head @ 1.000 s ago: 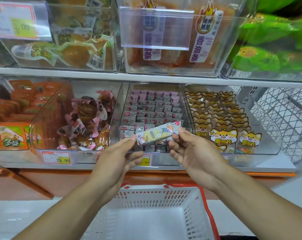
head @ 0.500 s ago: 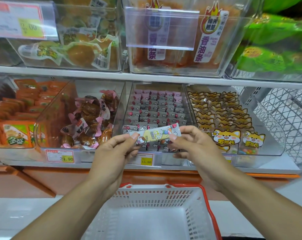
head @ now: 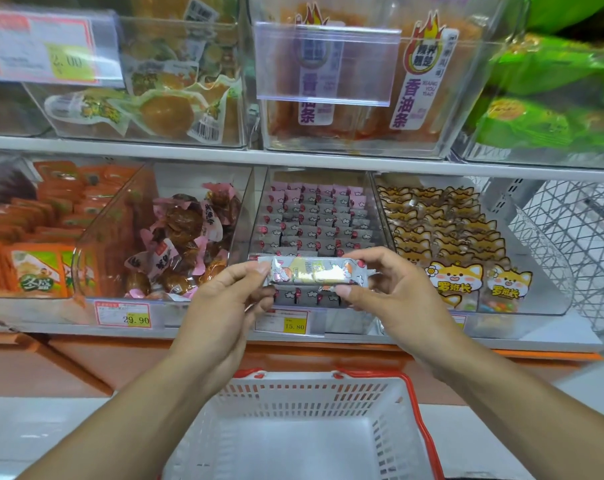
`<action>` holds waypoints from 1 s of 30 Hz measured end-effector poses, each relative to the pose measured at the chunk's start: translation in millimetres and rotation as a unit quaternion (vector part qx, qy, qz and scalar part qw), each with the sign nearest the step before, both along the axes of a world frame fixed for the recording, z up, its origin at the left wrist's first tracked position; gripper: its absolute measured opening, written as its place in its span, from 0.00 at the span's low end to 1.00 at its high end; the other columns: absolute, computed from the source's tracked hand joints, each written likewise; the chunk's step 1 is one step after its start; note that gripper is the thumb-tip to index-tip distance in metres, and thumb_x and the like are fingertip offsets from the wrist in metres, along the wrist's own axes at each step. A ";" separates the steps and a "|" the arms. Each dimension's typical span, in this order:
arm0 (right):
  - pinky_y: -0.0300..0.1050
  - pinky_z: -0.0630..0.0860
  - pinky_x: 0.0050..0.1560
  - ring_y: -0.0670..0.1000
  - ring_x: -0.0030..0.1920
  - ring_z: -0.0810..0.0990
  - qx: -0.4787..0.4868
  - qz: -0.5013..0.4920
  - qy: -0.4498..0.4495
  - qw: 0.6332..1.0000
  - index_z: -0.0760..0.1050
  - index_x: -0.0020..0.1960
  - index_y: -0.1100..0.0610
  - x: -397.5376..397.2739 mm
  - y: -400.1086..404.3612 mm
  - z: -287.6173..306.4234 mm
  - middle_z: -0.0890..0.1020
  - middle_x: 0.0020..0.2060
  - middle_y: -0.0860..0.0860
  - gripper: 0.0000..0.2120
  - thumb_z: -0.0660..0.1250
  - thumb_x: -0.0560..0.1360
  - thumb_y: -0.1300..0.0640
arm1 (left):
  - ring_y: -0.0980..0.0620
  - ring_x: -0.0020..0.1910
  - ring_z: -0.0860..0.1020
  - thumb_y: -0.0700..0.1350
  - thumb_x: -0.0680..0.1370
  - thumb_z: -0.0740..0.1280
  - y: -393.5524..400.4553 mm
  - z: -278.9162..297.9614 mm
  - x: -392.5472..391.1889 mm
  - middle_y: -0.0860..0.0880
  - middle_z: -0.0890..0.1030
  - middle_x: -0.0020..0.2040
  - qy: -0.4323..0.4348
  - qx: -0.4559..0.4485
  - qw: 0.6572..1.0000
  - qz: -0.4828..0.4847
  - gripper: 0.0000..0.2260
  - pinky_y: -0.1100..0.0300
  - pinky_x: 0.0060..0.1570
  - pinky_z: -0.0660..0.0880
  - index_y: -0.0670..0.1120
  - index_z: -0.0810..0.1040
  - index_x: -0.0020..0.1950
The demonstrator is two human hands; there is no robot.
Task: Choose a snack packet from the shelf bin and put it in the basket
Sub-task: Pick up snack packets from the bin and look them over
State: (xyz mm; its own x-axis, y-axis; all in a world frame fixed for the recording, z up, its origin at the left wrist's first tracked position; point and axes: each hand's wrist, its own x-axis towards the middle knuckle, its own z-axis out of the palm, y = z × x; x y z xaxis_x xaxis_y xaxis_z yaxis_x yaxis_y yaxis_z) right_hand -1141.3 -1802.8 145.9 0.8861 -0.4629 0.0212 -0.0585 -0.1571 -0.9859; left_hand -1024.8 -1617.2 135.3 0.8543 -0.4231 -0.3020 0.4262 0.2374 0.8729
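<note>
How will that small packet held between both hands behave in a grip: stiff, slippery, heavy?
Probably light: the packet hangs from fingertip pinches of the left hand and right hand alone. Likely fairly stiff: it spans the gap between them without sagging. Possibly slippery: its wrapper is glossy, with glare. It should drop flat into the basket, not roll.

Two hands, left [head: 221, 306] and right [head: 394, 299], pinch one packet [head: 314, 270] by its ends. Below the grip sits one basket [head: 390, 386]. Behind it, one bin [head: 380, 188] of like packets (too many to count), and under it two legible price tags, 29.90 [head: 124, 314] and 15.80 [head: 282, 321].
</note>
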 end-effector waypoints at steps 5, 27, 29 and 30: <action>0.57 0.82 0.55 0.56 0.53 0.84 -0.005 0.003 0.019 1.000 0.80 0.58 0.45 -1.5 1.2 -1.8 0.86 0.52 0.46 0.15 0.77 0.73 0.51 | 0.55 0.41 0.83 0.41 0.81 0.67 -1.3 0.1 -4.2 0.47 0.86 0.44 -0.075 0.039 0.996 -0.005 0.03 0.61 0.47 0.82 0.45 0.81 0.51; 0.42 0.81 0.44 0.50 0.39 0.83 0.034 0.049 0.060 0.996 0.75 0.67 0.43 -3.0 -6.9 9.5 0.85 0.46 0.55 0.32 0.79 0.65 0.47 | 0.47 0.48 0.87 0.56 0.65 0.78 -1.2 -2.9 -7.9 0.44 0.88 0.48 -0.121 0.029 0.991 -0.054 0.28 0.64 0.44 0.81 0.47 0.80 0.61; 0.43 0.82 0.44 0.51 0.38 0.82 -0.002 0.041 0.031 0.999 0.76 0.66 0.43 -2.6 -5.3 7.4 0.84 0.45 0.55 0.29 0.79 0.66 0.52 | 0.47 0.49 0.87 0.57 0.64 0.78 -1.8 -2.7 -7.2 0.45 0.88 0.49 -0.107 0.027 0.992 -0.054 0.29 0.64 0.44 0.82 0.47 0.80 0.62; 0.45 0.82 0.44 0.54 0.38 0.81 -0.022 0.036 0.022 0.999 0.78 0.63 0.44 -2.4 -4.5 7.0 0.83 0.44 0.57 0.25 0.79 0.68 0.54 | 0.48 0.49 0.87 0.58 0.64 0.77 -2.1 -2.7 -7.0 0.45 0.88 0.49 -0.106 0.029 0.992 -0.057 0.27 0.64 0.44 0.82 0.48 0.83 0.60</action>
